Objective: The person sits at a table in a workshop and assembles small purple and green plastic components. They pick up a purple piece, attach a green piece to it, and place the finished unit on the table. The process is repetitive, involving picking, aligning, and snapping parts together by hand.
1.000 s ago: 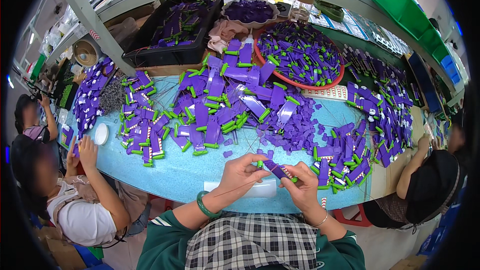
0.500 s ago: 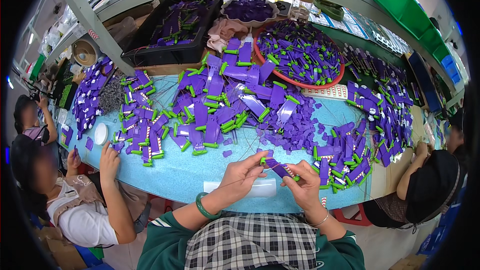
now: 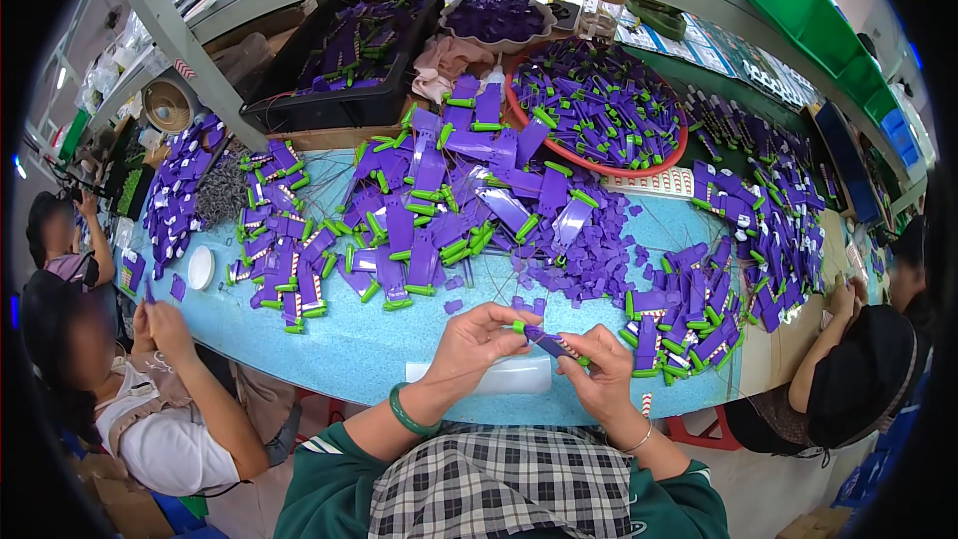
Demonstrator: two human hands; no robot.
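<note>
Between my hands is a flat purple plastic part [image 3: 547, 341] with green ends and a red-and-white striped strip along it. My left hand [image 3: 477, 347] pinches its left green end between thumb and fingertips. At the other end, my right hand [image 3: 601, 371] grips with thumb and fingers, partly covering it. Below the hands, a pale translucent sheet [image 3: 514, 379] lies on the blue tabletop [image 3: 374, 354]. Just beyond them spreads a heap of small purple pieces [image 3: 574, 265]. Striped purple-and-green parts [image 3: 689, 314] are piled near my right hand.
Larger purple-and-green parts [image 3: 429, 195] cover the table's middle. Behind stand a red basket [image 3: 683, 145] and a black tray [image 3: 324, 112], both filled. A metal shelf post [image 3: 190, 50] rises at left. Co-workers sit at left [image 3: 175, 419] and right [image 3: 858, 369].
Both my hands have shifted slightly, and the held part has turned and lowered a little between them. The left co-worker's raised hand has come down to meet the other.
</note>
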